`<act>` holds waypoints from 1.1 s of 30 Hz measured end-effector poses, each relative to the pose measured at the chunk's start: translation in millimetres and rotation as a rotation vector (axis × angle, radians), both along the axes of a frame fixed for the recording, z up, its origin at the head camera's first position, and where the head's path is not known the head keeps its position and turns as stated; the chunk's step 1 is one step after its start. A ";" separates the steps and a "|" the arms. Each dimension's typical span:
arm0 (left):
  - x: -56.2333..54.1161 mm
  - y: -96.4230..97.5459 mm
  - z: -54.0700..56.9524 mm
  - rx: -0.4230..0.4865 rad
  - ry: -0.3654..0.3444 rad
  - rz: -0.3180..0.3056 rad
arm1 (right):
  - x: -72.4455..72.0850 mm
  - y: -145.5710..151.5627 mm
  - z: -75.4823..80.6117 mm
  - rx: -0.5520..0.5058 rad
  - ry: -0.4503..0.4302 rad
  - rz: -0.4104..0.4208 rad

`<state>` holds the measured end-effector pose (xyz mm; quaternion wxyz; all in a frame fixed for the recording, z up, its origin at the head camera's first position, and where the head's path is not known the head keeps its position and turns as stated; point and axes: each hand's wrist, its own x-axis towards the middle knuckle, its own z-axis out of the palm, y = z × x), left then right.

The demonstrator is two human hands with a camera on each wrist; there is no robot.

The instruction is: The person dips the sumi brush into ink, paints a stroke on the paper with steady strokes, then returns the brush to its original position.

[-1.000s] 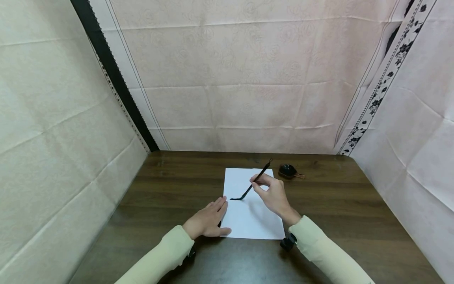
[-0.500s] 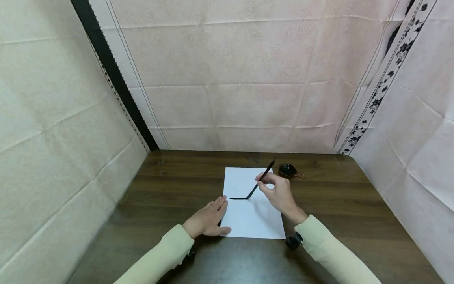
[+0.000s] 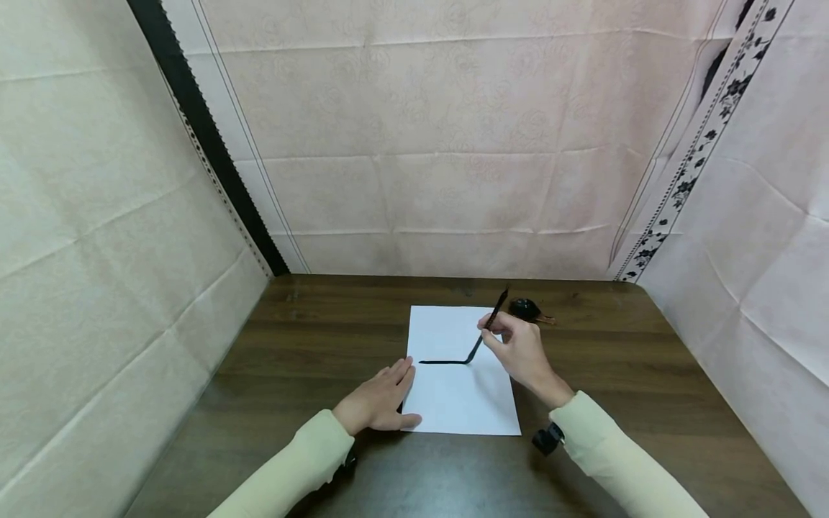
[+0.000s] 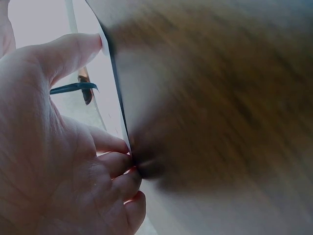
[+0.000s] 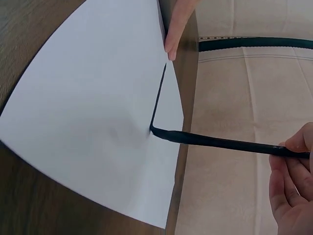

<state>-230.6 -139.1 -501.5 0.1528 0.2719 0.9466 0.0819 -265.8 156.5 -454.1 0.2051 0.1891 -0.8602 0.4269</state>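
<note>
My right hand point(image 3: 519, 352) pinches a dark brush point(image 3: 488, 327) between thumb and fingers, the handle slanting up and to the right. Its bent tip point(image 5: 155, 130) touches a white sheet of paper point(image 3: 453, 403) at the right end of a thin black stroke point(image 3: 440, 362). That stroke runs straight across from near the sheet's left edge. My left hand point(image 3: 382, 399) rests on the left edge of the paper, fingers extended and thumb apart; in the left wrist view the thumb point(image 4: 78, 54) and fingertips meet the sheet's border.
A small glossy black dish point(image 3: 524, 309) with a brownish tail-like end lies beyond the paper's top right corner. Pale cloth point(image 3: 414, 144) hangs behind the brown wooden table point(image 3: 311, 324) and along both sides. Each wrist carries a small black camera.
My right hand has slid to the right with the brush, and the black stroke behind its tip has grown longer. The left hand and the paper have stayed in place.
</note>
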 end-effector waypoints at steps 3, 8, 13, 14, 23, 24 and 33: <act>0.4 0.1 0.1 0.003 -0.003 0.003 | -0.6 4.3 0.9 0.012 -0.003 -0.009; 0.9 0.5 1.7 0.005 -0.002 0.005 | -1.9 11.2 2.2 0.021 0.003 -0.004; 0.8 0.8 2.5 0.000 0.003 -0.001 | -0.9 17.0 3.7 0.032 0.003 -0.001; 0.9 0.7 2.3 -0.003 0.003 -0.001 | -0.7 18.0 3.8 0.038 0.003 -0.004; 1.3 1.5 3.2 -0.006 0.004 0.006 | -1.2 24.8 5.0 0.057 0.016 -0.025; 1.2 1.4 3.1 -0.005 0.004 0.005 | -1.4 25.4 5.4 0.060 0.014 -0.026; 1.5 1.1 2.5 0.009 0.000 -0.001 | -3.4 27.3 23.5 0.033 0.027 -0.018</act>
